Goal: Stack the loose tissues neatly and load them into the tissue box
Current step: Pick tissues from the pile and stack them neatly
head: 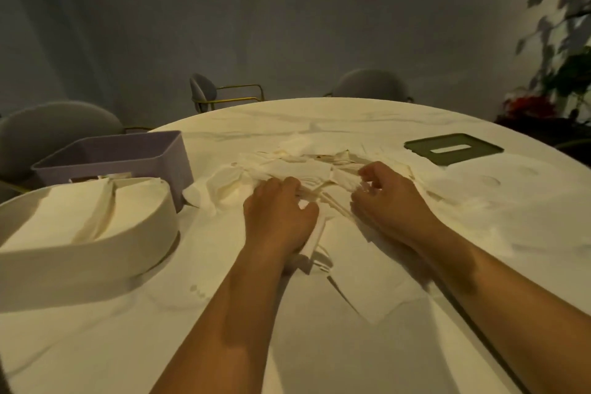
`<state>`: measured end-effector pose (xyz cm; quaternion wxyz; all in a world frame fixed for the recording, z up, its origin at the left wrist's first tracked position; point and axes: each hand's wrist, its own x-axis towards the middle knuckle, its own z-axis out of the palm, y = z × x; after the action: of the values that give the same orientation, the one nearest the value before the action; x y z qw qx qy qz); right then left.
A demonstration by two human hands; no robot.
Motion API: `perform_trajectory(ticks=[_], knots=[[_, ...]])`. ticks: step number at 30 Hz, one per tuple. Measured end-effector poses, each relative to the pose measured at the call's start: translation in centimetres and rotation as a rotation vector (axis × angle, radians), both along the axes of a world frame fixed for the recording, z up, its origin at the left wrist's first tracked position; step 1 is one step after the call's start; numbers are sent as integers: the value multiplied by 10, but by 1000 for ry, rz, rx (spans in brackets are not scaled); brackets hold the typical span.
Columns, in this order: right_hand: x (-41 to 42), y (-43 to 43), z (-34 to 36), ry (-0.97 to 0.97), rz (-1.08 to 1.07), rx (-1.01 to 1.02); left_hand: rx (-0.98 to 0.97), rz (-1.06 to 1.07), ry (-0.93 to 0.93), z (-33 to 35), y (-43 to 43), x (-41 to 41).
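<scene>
**Two hands deep in the tissue pile**

Both hands work at the near edge of the loose tissues (300,166) scattered across the table (96,345). The left hand (279,217) has its fingers curled round a folded stack (315,235), whose end sticks out under the palm toward the wrist. Just right of it, the right hand (391,201) rests on the pile with its fingers bent. I cannot tell whether it pinches a sheet. The white tissue box (96,262) stands left of the left hand, with packed sheets (64,211) lying inside. A purple bin (121,153) sits behind that box, and a green lid (422,145) lies beyond the right hand.
</scene>
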<state>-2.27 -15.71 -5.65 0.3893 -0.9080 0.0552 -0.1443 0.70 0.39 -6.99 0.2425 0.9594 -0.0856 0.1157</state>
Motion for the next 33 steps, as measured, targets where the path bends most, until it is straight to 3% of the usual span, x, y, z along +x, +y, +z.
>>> perform_trajectory(ticks=[7,15,21,28,33], knots=[[3,-5,6,201,103,-358,9,12,-61,-9,-1,13],[-3,-3,10,268,123,-551,-157,-22,0,1,2,7],[4,-19,12,-3,-26,-287,-248,-58,-13,8,-1,-2],[0,-36,16,-22,-51,-183,-385,-107,-71,9,-5,-9],[1,-33,17,-252,-88,-1,-598,-225,2,13,-19,-14]])
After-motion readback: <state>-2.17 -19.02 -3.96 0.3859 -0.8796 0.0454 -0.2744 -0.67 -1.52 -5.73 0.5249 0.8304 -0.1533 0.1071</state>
